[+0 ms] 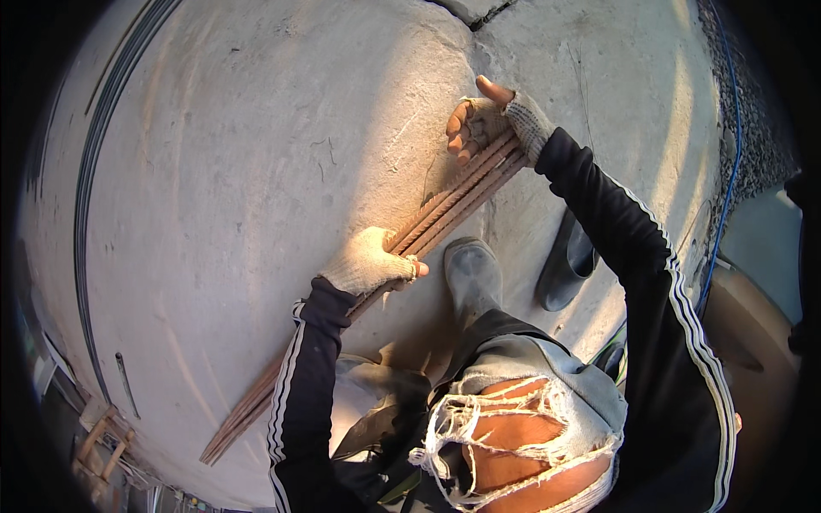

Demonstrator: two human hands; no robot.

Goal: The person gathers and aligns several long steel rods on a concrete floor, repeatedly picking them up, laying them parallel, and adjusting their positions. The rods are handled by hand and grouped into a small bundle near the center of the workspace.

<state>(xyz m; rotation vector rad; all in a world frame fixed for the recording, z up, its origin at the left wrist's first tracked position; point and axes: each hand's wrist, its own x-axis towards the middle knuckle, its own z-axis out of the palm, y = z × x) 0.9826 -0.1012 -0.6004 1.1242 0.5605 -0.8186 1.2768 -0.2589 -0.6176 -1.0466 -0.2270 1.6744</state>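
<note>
A bundle of rusty ribbed steel bars (rebar) (453,205) slants across in front of me, from upper right down to lower left. My left hand (368,263), in a pale knit fingerless glove, is wrapped round the bundle near its middle. Its lower end passes behind my left forearm and reaches down toward the concrete. At the upper end is my right hand (486,122), gloved the same way, palm turned up, thumb stretched out and fingers loosely curled. The bar ends lie against or just beside its palm and wrist; whether they touch I cannot tell.
Long dark rods (85,171) lie along the left of the concrete floor (256,171), with a short rod (122,376) near them. By my rubber boot (473,275) is a dark clog-like shoe (566,265). A blue hose or cable (739,128) borders gravel (765,137) at right. Wooden pieces (98,445) stand lower left.
</note>
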